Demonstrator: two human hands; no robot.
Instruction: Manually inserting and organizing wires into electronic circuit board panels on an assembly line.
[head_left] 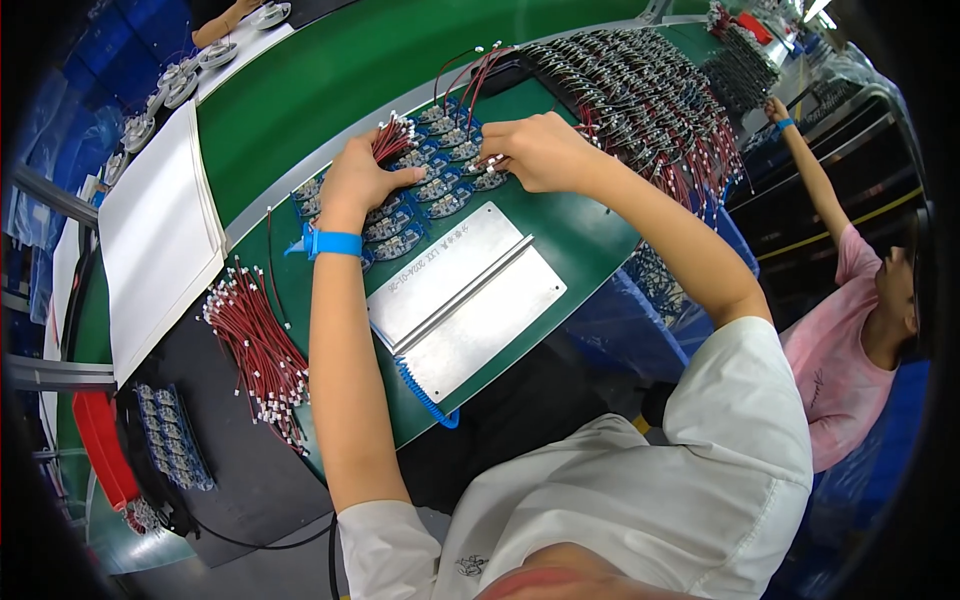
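My left hand (pixel 362 180) is closed around a bundle of short red-and-black wires with white connectors (pixel 396 138), over the left part of a panel of small blue circuit boards (pixel 440 187). A blue band circles that wrist. My right hand (pixel 540 152) pinches at the panel's right edge, where a small white connector (pixel 492 163) shows at the fingertips. Several boards at the panel's far side have wires standing up from them. Just nearer to me lies a flat silver metal plate fixture (pixel 470 300) with a raised bar across it.
A loose pile of wires with connectors (pixel 260 350) lies left of my forearm. Rows of wired boards (pixel 640 110) fill the far right. White sheets (pixel 160 240) lie at left, above another board panel (pixel 172 437). A coiled blue cord (pixel 425 393) hangs by the plate. A co-worker (pixel 840 340) stands at right.
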